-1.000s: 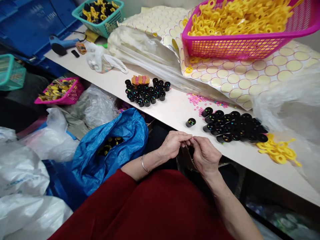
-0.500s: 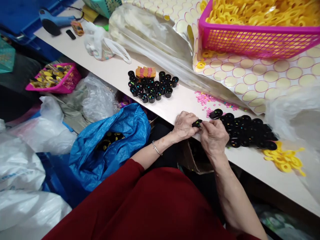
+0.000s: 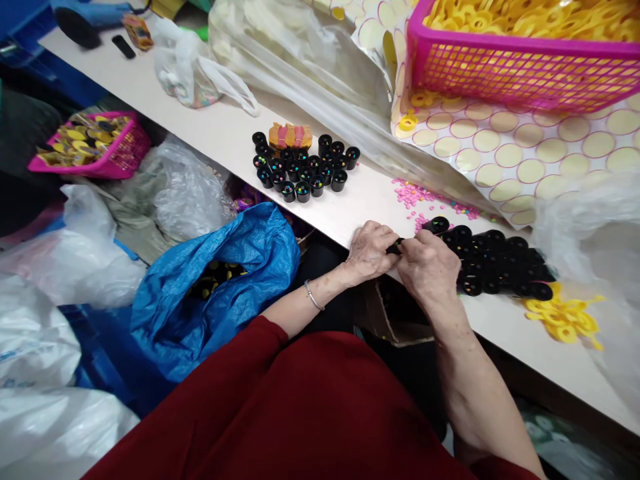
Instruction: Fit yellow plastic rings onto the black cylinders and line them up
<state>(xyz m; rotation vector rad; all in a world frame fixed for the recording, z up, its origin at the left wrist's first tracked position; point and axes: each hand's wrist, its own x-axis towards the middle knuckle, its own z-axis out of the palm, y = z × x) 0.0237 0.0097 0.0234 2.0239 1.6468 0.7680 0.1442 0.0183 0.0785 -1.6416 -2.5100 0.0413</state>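
Observation:
Over the table's front edge, my left hand (image 3: 371, 252) is closed around a small black cup (image 3: 394, 247). The fingers of my right hand (image 3: 430, 265) pinch at the same cup from the right and cover much of it. Just right of my hands stand several black cups (image 3: 493, 257) packed close together, with one cup (image 3: 439, 225) lying tilted at their near-left corner. Small pink beads (image 3: 413, 195) are scattered behind my hands. Farther left, another group of black cups (image 3: 303, 175) stands upright with colourful bits inside, beside orange-and-pink wrapped pieces (image 3: 290, 137).
A pink basket (image 3: 500, 73) of yellow ring pieces sits on a sheet of round stickers (image 3: 485, 140). Loose yellow rings (image 3: 563, 317) lie at the right. A white plastic bag (image 3: 185, 67) rests on the table (image 3: 215, 137). Below is a blue sack (image 3: 260, 250).
My right hand has closed in over the black cup, so less of the cup shows. The view has shifted slightly; the cup groups stay where they were.

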